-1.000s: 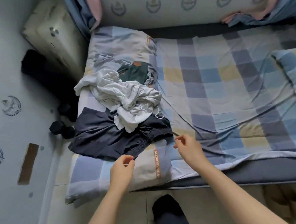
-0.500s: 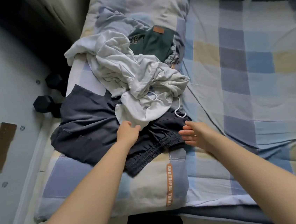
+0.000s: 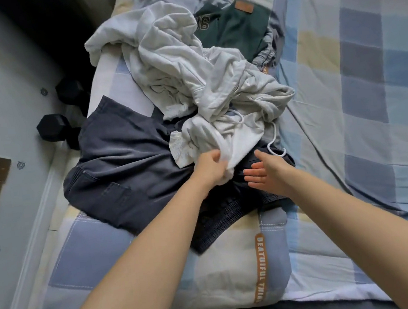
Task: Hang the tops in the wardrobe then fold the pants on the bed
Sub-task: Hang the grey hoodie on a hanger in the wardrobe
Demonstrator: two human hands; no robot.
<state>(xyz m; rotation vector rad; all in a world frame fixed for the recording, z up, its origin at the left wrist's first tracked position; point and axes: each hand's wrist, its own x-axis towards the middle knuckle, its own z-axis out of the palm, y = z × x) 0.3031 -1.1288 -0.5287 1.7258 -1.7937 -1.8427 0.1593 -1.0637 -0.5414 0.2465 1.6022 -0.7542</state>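
- Since half a second ago, our left hand (image 3: 210, 167) has gone from resting open at the hem of the white hoodie (image 3: 190, 85) to gripping it: the fingers now curl round a bunch of white fabric at the garment's near edge.
- Our right hand (image 3: 266, 173) has slid leftward onto the dark grey shorts (image 3: 128, 167); its fingers are straight and close together, palm turned toward the left hand, hovering at or just touching the shorts' waistband. We cannot tell which.
- We lean closer than before, so the pile fills more of the view.
- The hoodie lies crumpled across the shorts, its white drawstring (image 3: 273, 142) trailing just beyond our right fingertips.
- A dark green garment (image 3: 240, 27) sits behind the hoodie, partly under it.
- All three rest on the checked quilt (image 3: 342, 94) of the bed, unmoved.
- Black dumbbells (image 3: 54, 127) stand on the floor at the left.
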